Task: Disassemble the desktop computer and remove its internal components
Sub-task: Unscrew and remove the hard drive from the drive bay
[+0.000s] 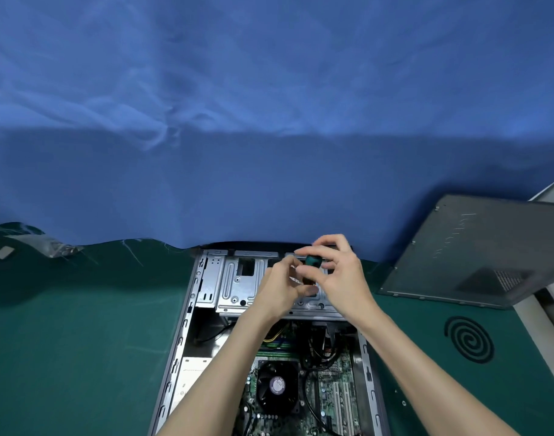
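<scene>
Open computer case (182, 328) at bottom centre holding motherboard (336, 377) and cooler fan (277, 385), metal drive cage (235, 284) beyond, above it your right hand (343, 273) curled round a green-handled screwdriver (313, 261), your left hand (280, 286) pinching its lower end, side panel (477, 247) far right.

Teal and black screwdriver handle (313, 262) against silver, green and blue
Under the fingers (329, 247) the drive cage (238, 284) was bare silver-grey; nearer than them, a green motherboard (335, 374) carried white slots (341, 401), a black fan (277, 388) with a pale round label, and yellow cables (274, 336). The tabletop (80, 341) was dark green, with a black spiral (469, 339) printed right of the fingers; the side panel (474, 247) beyond it was charcoal with a fine mesh patch. Behind the fingers hung plain blue cloth (269, 105).
</scene>
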The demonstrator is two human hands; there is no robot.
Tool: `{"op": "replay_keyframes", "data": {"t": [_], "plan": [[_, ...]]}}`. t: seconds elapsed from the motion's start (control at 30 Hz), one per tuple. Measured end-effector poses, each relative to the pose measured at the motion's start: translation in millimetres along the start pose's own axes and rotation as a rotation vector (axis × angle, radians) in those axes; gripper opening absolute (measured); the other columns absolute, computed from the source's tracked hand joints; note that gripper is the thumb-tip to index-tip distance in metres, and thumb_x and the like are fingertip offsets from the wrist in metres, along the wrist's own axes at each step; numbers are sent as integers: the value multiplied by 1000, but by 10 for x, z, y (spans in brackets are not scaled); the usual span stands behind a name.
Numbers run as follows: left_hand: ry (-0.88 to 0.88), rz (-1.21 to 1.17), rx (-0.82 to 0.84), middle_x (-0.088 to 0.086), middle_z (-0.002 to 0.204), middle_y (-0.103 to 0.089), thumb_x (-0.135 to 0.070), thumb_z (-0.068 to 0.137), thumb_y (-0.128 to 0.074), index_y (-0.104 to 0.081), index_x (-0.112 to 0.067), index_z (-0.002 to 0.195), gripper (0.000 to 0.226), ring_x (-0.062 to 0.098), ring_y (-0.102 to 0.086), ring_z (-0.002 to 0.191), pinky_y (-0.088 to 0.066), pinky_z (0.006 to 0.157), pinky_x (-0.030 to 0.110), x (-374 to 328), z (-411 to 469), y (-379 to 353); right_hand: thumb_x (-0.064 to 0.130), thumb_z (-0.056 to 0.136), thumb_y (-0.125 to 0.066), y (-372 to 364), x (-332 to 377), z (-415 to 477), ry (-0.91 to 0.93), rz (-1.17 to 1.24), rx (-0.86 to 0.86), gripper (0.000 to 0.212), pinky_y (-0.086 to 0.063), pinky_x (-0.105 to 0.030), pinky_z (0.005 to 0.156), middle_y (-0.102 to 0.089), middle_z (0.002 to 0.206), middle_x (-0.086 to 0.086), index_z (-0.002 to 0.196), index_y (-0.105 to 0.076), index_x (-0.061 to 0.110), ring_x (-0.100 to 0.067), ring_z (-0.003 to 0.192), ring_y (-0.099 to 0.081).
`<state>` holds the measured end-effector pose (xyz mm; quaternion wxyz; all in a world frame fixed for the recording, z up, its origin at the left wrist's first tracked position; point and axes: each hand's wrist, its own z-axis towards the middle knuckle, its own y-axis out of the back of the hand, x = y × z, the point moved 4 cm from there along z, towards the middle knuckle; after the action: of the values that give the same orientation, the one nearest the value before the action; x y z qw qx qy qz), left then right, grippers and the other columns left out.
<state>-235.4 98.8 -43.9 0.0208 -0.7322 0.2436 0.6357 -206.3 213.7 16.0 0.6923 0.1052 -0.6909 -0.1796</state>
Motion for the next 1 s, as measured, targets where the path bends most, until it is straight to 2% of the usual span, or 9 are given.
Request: {"op": "replay_keyframes", "data": {"t": [0.13, 0.2, 0.3, 0.43, 0.53, 0.6, 0.77, 0.9, 1.0], "plan": [[-31, 29, 83, 10, 97, -69, -1, 86, -64, -65, -4, 111, 25, 25, -66, 91, -53, 84, 34, 33, -6, -10, -11, 82, -63, 35, -15, 6, 11, 102, -30, 42, -49, -14, 77, -60, 100, -4, 110, -69, 20, -9, 89, -61], [-19, 41, 32, 9, 93, -70, -5, 86, -66, -64, -4, 105, 19, 23, -64, 86, -53, 84, 39, 47, -10, -5, -6, 81, -67, 18, -23, 0, 5, 135, -9, 38, -51, -14, 76, -63, 104, -2, 107, -69, 22, -2, 89, -62], [11, 35, -26, 10, 91, -70, -10, 79, -74, -59, -5, 97, 24, 25, -66, 82, -54, 81, 47, 29, -31, -17, 6, 79, -75, -19, -57, -8, 5, -2, -23, 27, -49, -23, 83, -57, 102, 6, 99, -74, 24, -12, 94, -58], [-24, -26, 73, 11, 105, -70, -4, 89, -63, -64, -3, 112, 24, 23, -65, 103, -50, 94, 40, 13, -38, -51, -13, 81, -61, 30, -86, 5, -9, 126, -25, 48, -52, -19, 81, -66, 100, -2, 111, -68, 24, -17, 96, -63], [-14, -3, 28, 0, 82, -69, -7, 88, -65, -63, -11, 93, 6, 11, -65, 81, -50, 79, 35, 34, -21, -57, -1, 82, -69, 32, -86, 1, 5, 81, 1, 38, -48, -25, 95, -64, 111, 10, 105, -70, 29, -7, 108, -59], [-6, 39, -27, -8, 69, -61, -11, 82, -71, -55, -17, 83, 18, 6, -57, 65, -47, 68, 35, 20, -22, -58, 6, 79, -74, 6, -78, -7, 17, 38, -11, 32, -46, -29, 93, -55, 110, 11, 98, -72, 32, -11, 107, -56], [-41, -20, 98, 8, 105, -70, -6, 90, -62, -62, -6, 112, 22, 18, -65, 99, -51, 91, 35, 8, -24, -84, -16, 81, -58, 43, -99, -3, -7, 180, -35, 51, -51, -20, 88, -67, 101, 2, 112, -68, 24, -12, 97, -64], [-26, 16, 17, 8, 97, -70, -9, 84, -67, -57, -9, 105, 22, 24, -67, 93, -53, 85, 48, 40, -11, -77, -1, 78, -72, 2, -93, -30, 21, 74, -39, 32, -47, -18, 89, -60, 106, 9, 100, -73, 23, -5, 100, -59], [-21, -26, 74, 9, 97, -70, -6, 81, -71, -57, -10, 112, 34, 24, -68, 92, -54, 84, 45, 51, -2, -99, -7, 81, -64, 21, -126, -14, 24, 84, -79, 36, -48, -24, 84, -60, 101, 4, 100, -72, 22, -10, 97, -60]]}}
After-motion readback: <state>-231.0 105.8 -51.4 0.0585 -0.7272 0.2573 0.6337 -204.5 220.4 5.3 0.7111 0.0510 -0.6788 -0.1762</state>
